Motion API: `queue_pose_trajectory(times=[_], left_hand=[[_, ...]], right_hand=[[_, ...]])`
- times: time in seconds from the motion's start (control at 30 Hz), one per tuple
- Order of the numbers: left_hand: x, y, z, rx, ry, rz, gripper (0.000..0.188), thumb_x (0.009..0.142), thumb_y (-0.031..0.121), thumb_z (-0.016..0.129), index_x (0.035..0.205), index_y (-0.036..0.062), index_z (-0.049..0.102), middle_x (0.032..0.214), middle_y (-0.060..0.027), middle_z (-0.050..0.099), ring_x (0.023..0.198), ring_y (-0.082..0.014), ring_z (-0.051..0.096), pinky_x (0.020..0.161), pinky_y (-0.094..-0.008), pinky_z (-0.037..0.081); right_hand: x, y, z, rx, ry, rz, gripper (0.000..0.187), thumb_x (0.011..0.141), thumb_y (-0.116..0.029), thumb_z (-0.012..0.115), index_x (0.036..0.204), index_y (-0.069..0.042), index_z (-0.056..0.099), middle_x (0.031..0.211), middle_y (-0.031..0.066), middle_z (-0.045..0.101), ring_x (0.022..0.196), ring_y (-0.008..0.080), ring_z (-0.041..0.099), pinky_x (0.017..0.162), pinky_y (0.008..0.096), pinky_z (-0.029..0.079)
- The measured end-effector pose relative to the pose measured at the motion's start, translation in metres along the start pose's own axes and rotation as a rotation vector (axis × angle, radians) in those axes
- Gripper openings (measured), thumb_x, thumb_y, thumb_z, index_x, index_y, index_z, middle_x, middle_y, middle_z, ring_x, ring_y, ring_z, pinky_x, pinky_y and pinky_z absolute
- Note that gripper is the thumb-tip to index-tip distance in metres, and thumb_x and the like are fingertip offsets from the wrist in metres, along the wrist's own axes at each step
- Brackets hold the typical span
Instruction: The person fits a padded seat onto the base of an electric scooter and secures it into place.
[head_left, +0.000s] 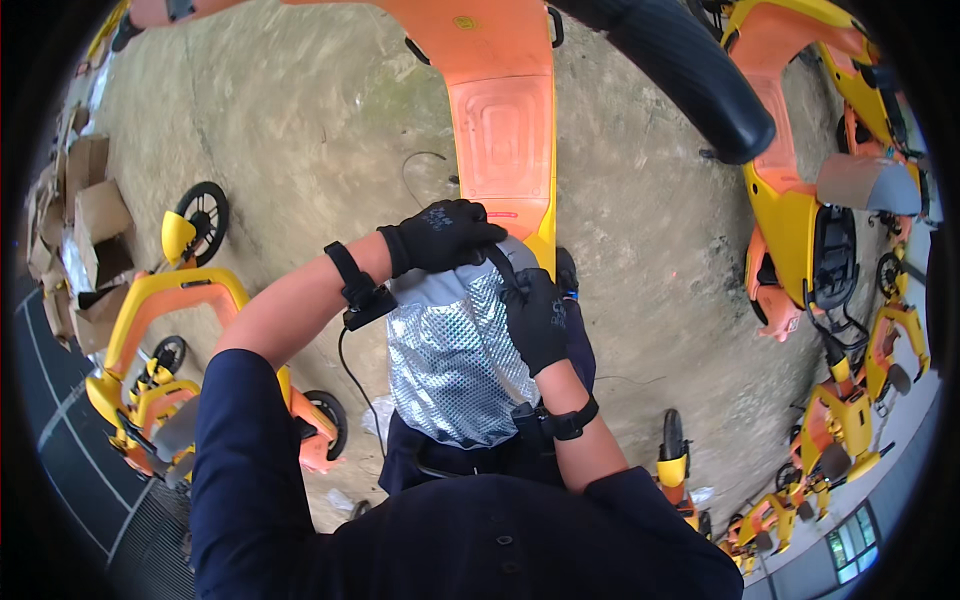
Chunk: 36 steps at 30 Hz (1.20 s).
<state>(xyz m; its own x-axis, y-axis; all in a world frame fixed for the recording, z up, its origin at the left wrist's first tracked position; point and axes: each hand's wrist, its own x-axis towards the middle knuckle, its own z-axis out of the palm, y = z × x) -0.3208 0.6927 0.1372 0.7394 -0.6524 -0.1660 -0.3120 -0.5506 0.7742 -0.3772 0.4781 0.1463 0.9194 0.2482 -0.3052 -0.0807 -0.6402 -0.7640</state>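
Observation:
A shiny silver cover (455, 360) with a grey edge lies in front of me, at the near end of the orange-and-yellow scooter (500, 140). It seems to lie over the seat, which is hidden beneath. My left hand (447, 237), in a black glove, is closed at the cover's far grey edge, its fingers curled there. Lower and to the right, my black-gloved right hand (535, 318) pinches a short dark strip (498, 264) that runs up towards the left fingertips. What the strip is fixed to is hidden.
A black handlebar grip (705, 95) juts in at the upper right. More yellow-and-orange scooters stand on the left (165, 300) and along the right (790, 230). Cardboard boxes (100, 215) are piled at the far left. A thin wire (408, 180) lies on the concrete floor.

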Motion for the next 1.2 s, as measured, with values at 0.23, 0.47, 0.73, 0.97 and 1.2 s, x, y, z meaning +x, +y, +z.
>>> queue_pose_trajectory(times=[0.23, 0.47, 0.73, 0.97, 1.2], left_hand=[[0.007, -0.001, -0.007, 0.042, -0.072, -0.002, 0.027, 0.069, 0.016, 0.063, 0.095, 0.0082, 0.060, 0.082, -0.0129, 0.055, 0.076, -0.0325, 0.052, 0.067, -0.0398, 0.044], [0.013, 0.012, 0.010, 0.007, 0.036, -0.223, 0.015, 0.069, 0.015, 0.057, 0.081, 0.0056, 0.058, 0.080, -0.0148, 0.055, 0.078, -0.0333, 0.053, 0.069, -0.0391, 0.044], [0.033, 0.002, 0.015, 0.116, -0.057, -0.258, 0.016, 0.069, 0.018, 0.056, 0.078, 0.0047, 0.058, 0.077, -0.0149, 0.056, 0.078, -0.0329, 0.055, 0.069, -0.0390, 0.045], [0.080, -0.025, 0.038, 0.035, -0.193, -0.242, 0.016, 0.071, 0.019, 0.054, 0.071, 0.0038, 0.060, 0.071, -0.0162, 0.057, 0.072, -0.0326, 0.056, 0.066, -0.0394, 0.045], [0.086, -0.066, 0.063, 0.305, -0.512, -0.031, 0.022, 0.075, 0.023, 0.050, 0.069, 0.0080, 0.065, 0.069, -0.0127, 0.061, 0.068, -0.0288, 0.060, 0.065, -0.0388, 0.047]], right_hand=[[0.015, 0.006, 0.002, 0.175, -0.219, 0.083, 0.017, 0.078, -0.019, 0.056, 0.077, -0.003, 0.050, 0.075, 0.0162, 0.056, 0.073, 0.0357, 0.054, 0.062, 0.0419, 0.041], [0.014, -0.003, -0.001, 0.069, -0.150, 0.079, 0.016, 0.082, -0.020, 0.052, 0.084, -0.006, 0.044, 0.078, 0.0186, 0.053, 0.084, 0.0374, 0.051, 0.068, 0.0461, 0.041], [0.036, 0.017, 0.010, -0.136, -0.015, -0.023, 0.020, 0.083, -0.026, 0.051, 0.078, -0.006, 0.050, 0.078, 0.0163, 0.054, 0.072, 0.0379, 0.053, 0.062, 0.0457, 0.043], [0.043, 0.040, 0.005, -0.104, 0.012, 0.076, 0.029, 0.087, -0.031, 0.044, 0.080, -0.005, 0.053, 0.076, 0.0188, 0.057, 0.070, 0.0378, 0.057, 0.062, 0.0459, 0.044], [0.058, 0.050, 0.016, -0.075, 0.023, 0.115, 0.034, 0.084, -0.032, 0.048, 0.074, -0.002, 0.060, 0.070, 0.0233, 0.055, 0.068, 0.0408, 0.053, 0.064, 0.0445, 0.043]])
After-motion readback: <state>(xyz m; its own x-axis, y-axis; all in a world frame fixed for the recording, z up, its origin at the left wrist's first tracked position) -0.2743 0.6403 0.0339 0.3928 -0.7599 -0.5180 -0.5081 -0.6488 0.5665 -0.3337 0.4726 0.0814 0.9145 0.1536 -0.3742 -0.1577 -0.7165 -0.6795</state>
